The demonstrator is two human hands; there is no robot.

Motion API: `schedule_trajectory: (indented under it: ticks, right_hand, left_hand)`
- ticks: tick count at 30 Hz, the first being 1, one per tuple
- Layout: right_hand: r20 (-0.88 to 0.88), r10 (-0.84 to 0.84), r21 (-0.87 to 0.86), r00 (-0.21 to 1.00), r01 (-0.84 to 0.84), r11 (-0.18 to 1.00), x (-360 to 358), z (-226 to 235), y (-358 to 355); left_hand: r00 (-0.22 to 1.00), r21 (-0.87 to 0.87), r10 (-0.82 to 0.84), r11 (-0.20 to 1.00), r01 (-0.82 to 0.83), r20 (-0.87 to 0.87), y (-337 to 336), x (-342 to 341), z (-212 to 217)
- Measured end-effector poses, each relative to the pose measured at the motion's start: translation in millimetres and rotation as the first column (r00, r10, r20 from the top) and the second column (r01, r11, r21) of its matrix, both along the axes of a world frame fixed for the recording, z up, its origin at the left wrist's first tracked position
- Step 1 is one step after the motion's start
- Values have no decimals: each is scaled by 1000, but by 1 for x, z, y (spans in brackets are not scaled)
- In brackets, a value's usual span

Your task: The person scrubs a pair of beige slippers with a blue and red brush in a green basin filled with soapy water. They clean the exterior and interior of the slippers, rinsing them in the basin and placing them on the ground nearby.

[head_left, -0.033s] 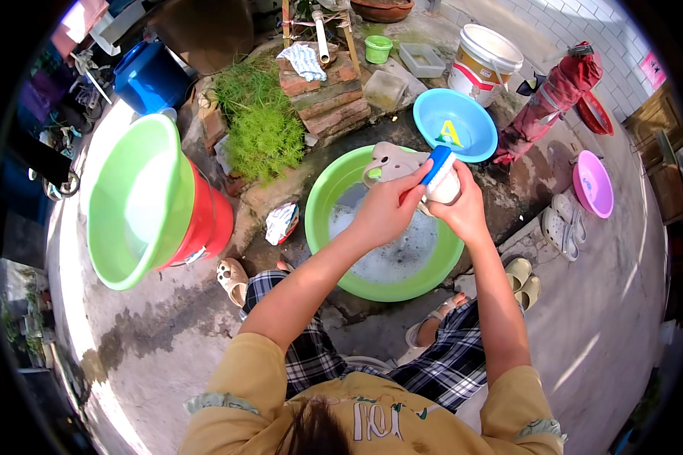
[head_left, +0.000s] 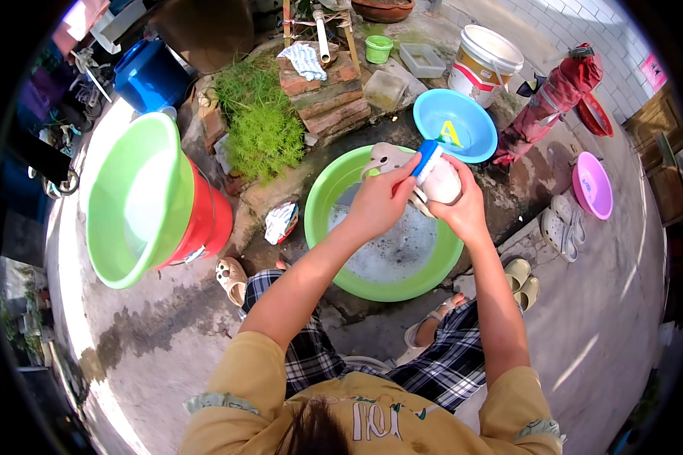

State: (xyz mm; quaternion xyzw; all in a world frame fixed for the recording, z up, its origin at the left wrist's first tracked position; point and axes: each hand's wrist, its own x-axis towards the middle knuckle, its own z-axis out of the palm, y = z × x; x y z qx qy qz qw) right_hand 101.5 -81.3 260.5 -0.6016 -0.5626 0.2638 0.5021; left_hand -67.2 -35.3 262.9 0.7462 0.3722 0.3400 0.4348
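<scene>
My left hand [head_left: 383, 201] is closed on a blue scrubbing brush [head_left: 429, 152] with white bristles. The bristles touch a pale, rounded part of a clog [head_left: 442, 184], which my right hand [head_left: 461, 206] grips. A greyish-beige clog upper [head_left: 387, 157] with dark holes shows beyond my left hand; whether it belongs to the same shoe I cannot tell. Both hands are above a green basin [head_left: 320, 262] of foamy, greyish water [head_left: 391, 258]. My fingers hide part of the brush handle and the clog.
A larger green basin [head_left: 102, 243] rests tilted on a red bucket [head_left: 209, 220] at left. Beyond the hands are a blue basin [head_left: 432, 114] and a white bucket [head_left: 470, 76]. Grey clogs [head_left: 560, 231] and a pink basin [head_left: 593, 186] lie at right. Bricks [head_left: 330, 106] stand behind.
The brush and my left hand have shifted slightly left along the clog, uncovering more of its pale surface. My right hand stays nearly in place.
</scene>
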Motion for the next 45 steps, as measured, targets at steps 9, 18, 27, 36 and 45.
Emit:
schedule_trajectory:
  ticks: [9,18,27,36,45]
  right_hand:
    - [16,-37,-84,999,38,996,0,-8,7]
    - [262,-155,-14,952,165,986,-7,-7,6]
    - [53,66,109,996,-72,991,-8,6,-3]
    - [-177,123,124,976,-102,987,3,16,-8]
    - [-243,141,133,960,-111,985,10,16,-8]
  left_hand:
    - [992,137,-107,984,116,-72,-18,2,7]
    - [988,178,-76,979,100,-136,-29,5,6]
    - [976,-55,210,977,-207,65,73,-17,-61]
    - [967,110,204,976,-189,-152,48,-20,-9]
    - [996,-74,31,997,-24,86,33,-15,-12]
